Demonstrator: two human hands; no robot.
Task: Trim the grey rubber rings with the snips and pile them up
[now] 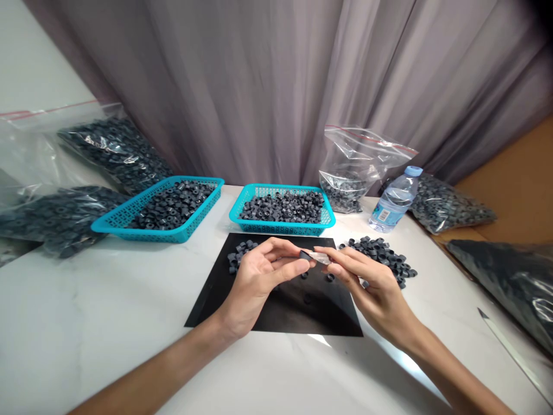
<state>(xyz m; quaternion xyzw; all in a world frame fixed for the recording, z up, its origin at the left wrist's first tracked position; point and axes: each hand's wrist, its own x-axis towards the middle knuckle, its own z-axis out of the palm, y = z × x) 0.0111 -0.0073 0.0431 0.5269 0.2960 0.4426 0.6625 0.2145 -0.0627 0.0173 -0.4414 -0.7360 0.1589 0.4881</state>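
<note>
I saw my left hand (259,279) pinch a ring (305,255) in its fingertips above the black mat (285,314), likely so its edge was free; my right hand (371,285) gripped a pale tool (322,257) touching the ring; far off, blue baskets (280,229) sat on the white table (108,300); a grey curtain (280,86) hung behind.

text: none legible | water bottle (395,199) label: print too small to read
</note>
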